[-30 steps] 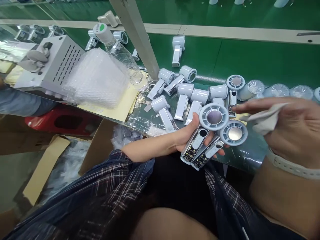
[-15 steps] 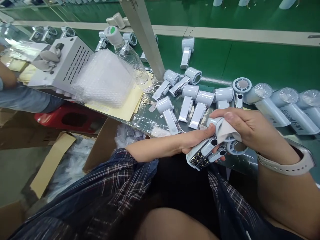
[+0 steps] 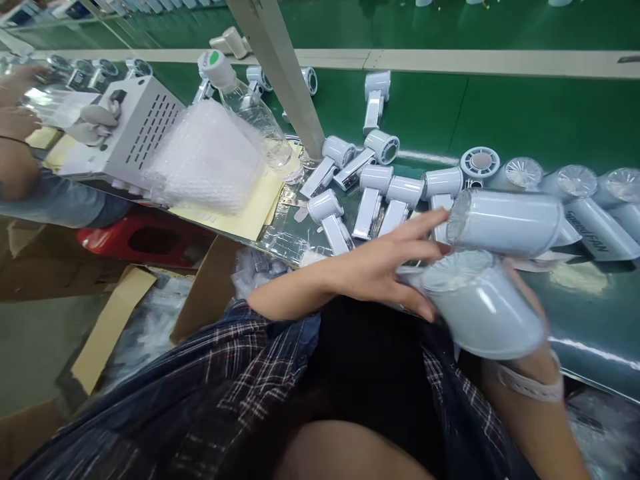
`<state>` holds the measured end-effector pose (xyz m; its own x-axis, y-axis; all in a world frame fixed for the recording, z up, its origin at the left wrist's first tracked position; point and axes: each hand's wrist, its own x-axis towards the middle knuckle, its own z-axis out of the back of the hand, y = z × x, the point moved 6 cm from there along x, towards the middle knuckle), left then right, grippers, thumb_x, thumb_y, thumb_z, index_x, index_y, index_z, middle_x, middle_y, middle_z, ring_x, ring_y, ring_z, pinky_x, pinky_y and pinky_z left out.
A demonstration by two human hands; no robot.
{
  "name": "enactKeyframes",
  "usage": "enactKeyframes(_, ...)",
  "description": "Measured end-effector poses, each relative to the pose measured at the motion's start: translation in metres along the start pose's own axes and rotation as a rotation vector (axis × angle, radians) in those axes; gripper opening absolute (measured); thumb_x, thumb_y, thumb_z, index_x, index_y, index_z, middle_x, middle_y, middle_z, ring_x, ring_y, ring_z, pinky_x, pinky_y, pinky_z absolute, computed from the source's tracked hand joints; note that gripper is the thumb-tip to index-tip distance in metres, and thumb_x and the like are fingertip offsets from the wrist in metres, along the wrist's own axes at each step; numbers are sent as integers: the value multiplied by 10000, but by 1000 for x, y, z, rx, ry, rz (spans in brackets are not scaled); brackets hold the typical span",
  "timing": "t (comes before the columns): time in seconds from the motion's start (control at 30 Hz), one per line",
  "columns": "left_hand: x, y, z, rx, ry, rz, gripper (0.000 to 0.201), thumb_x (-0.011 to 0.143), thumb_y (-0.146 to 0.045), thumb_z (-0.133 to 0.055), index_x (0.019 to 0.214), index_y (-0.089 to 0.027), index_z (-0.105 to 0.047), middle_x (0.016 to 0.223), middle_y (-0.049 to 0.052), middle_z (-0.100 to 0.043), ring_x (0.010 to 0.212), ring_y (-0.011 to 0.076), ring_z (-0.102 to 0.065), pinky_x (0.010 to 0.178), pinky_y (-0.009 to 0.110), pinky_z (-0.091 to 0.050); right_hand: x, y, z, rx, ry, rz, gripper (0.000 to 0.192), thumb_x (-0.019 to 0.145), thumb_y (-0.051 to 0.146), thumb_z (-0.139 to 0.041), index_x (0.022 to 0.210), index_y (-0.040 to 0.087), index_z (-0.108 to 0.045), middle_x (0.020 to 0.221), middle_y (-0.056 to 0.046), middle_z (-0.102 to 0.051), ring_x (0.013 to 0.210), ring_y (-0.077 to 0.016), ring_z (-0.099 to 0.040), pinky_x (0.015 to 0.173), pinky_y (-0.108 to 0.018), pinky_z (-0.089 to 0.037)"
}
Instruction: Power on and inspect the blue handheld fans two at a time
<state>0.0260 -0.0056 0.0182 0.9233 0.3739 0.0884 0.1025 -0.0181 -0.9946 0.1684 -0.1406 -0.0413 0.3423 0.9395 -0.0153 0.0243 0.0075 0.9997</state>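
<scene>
Two pale blue handheld fans are lifted close to my camera, barrels toward me: the upper fan [image 3: 505, 220] lies level, the lower fan [image 3: 480, 313] tilts down. My left hand [image 3: 380, 263] has its fingers spread against their front ends, index finger at the upper fan's rim and thumb under the lower one. My right hand [image 3: 524, 285] is mostly hidden behind the lower fan and seems to carry both; a white wristband [image 3: 530, 385] shows below. The white cloth is out of sight.
A heap of loose fans [image 3: 370, 187] lies on the green belt [image 3: 525, 113], with wrapped fans [image 3: 595, 220] to the right. A water bottle [image 3: 250, 113], bubble wrap [image 3: 205, 160], a grey metal box [image 3: 135, 127] and a slanted post [image 3: 285, 73] stand left. A co-worker's arm [image 3: 30, 187] is far left. Cardboard boxes [image 3: 115, 313] sit below.
The two fans have turned from showing their round backs to showing their barrels, and are much nearer the camera. My left hand's grip opened to spread fingers; my right hand moved behind the fans.
</scene>
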Motion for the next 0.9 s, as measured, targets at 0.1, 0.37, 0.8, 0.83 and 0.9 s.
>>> enactKeyframes(0.1, -7, 14, 18, -169, -168, 41, 567, 807, -689, -856, 1097, -211, -764, 1277, 138, -720, 1281, 340, -673, 1190, 551, -507, 0, 0, 8, 54, -61, -44, 508, 762, 392, -995, 1194, 273, -754, 1062, -48, -820, 885, -267, -787, 754, -409, -684)
enactKeyframes(0.37, -7, 38, 5, -650, -194, 118, 748, 677, -447, -970, 1241, -251, -519, 1048, 17, -651, 898, 194, -679, 859, 409, -587, 18, 4, -19, 314, -107, -110, 332, 826, 415, -888, 1095, 271, -756, 971, -36, -734, 758, -190, -683, 642, -313, -621)
enactKeyframes(0.8, -14, 34, 6, -452, -78, 85, 630, 793, -484, -915, 1160, -247, -461, 1035, 18, -655, 878, 198, -722, 857, 410, -597, 17, 1, -29, 302, -64, -112, 356, 845, 352, -879, 1162, 305, -723, 1099, -47, -762, 873, -231, -737, 727, -379, -688)
enactKeyframes(0.83, -14, 32, 6, -457, -61, 78, 603, 824, -476, -893, 1173, -248, -456, 1039, 23, -659, 889, 200, -727, 856, 407, -600, 17, -1, -29, 299, -56, -113, 360, 853, 353, -871, 1177, 310, -720, 1114, -48, -762, 890, -237, -740, 735, -390, -691)
enactKeyframes(0.9, -15, 30, 7, -461, -50, 59, 598, 847, -442, -875, 1209, -250, -440, 1051, 26, -661, 895, 200, -734, 852, 402, -605, 19, -4, -30, 293, -46, -108, 373, 868, 345, -855, 1211, 316, -711, 1131, -49, -762, 901, -239, -740, 736, -395, -692)
